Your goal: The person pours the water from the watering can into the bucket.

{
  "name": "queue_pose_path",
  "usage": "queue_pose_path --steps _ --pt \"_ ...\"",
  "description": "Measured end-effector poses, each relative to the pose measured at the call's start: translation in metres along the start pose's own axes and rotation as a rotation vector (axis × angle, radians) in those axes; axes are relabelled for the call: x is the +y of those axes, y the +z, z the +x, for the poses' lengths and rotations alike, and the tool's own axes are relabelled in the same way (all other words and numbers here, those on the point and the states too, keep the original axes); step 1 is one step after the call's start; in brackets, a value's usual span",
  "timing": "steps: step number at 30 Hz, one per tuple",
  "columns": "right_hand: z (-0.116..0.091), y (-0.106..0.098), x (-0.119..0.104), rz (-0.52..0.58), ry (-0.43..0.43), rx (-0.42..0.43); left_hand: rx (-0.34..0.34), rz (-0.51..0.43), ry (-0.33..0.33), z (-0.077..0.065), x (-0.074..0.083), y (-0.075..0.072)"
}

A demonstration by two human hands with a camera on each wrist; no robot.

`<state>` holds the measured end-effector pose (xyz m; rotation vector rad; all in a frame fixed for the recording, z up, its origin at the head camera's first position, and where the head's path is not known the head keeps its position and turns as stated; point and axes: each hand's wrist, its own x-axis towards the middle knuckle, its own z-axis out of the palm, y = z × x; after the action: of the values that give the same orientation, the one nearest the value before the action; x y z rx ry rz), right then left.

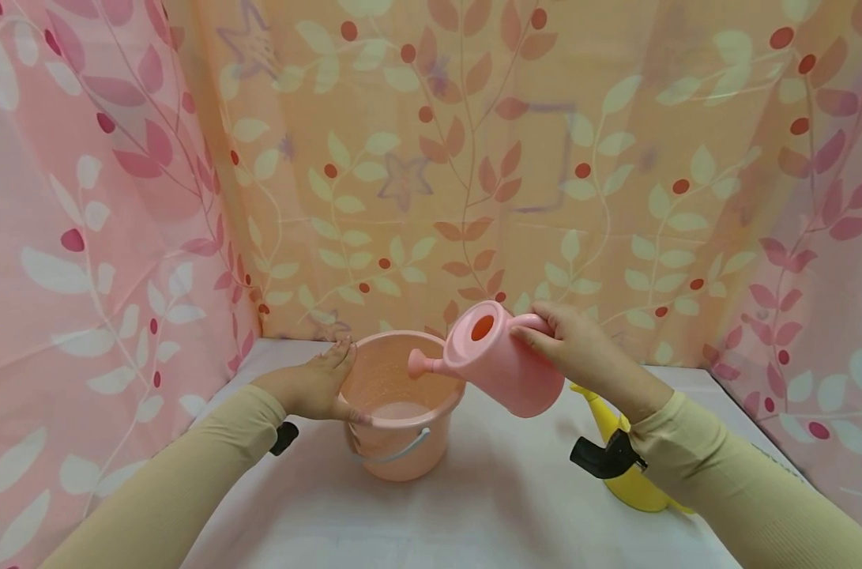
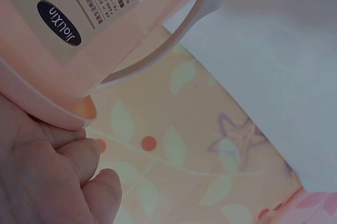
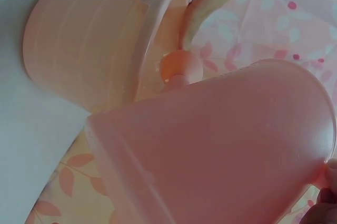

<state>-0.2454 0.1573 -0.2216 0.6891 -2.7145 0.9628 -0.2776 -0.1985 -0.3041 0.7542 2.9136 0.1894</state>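
Note:
A peach plastic bucket (image 1: 402, 454) with a pale blue-grey handle stands upright on the table. My left hand (image 1: 317, 385) holds its rim at the left side, the thumb over the near edge; bent fingers (image 2: 79, 155) show beside the rim in the left wrist view. My right hand (image 1: 562, 336) grips the handle of a pink watering can (image 1: 519, 371) off the table. The can tilts left, its spout head (image 3: 181, 66) over the bucket's opening. No stream of water can be made out. Near my right forearm stands a yellow object (image 1: 637, 486), partly hidden by the arm.
A white cloth covers the table (image 1: 473, 514). Leaf-patterned curtains hang behind it (image 1: 459, 158) and along both sides. Black wrist cameras (image 1: 604, 457) sit on both sleeves. A printed label (image 2: 68, 19) is on the bucket's side.

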Motion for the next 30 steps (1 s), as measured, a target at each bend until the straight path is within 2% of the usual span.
queue_pose_path --steps 30 --pt "-0.0015 -0.0007 -0.0026 0.012 0.001 -0.016 -0.007 -0.005 -0.004 -0.0014 0.0020 -0.0012"
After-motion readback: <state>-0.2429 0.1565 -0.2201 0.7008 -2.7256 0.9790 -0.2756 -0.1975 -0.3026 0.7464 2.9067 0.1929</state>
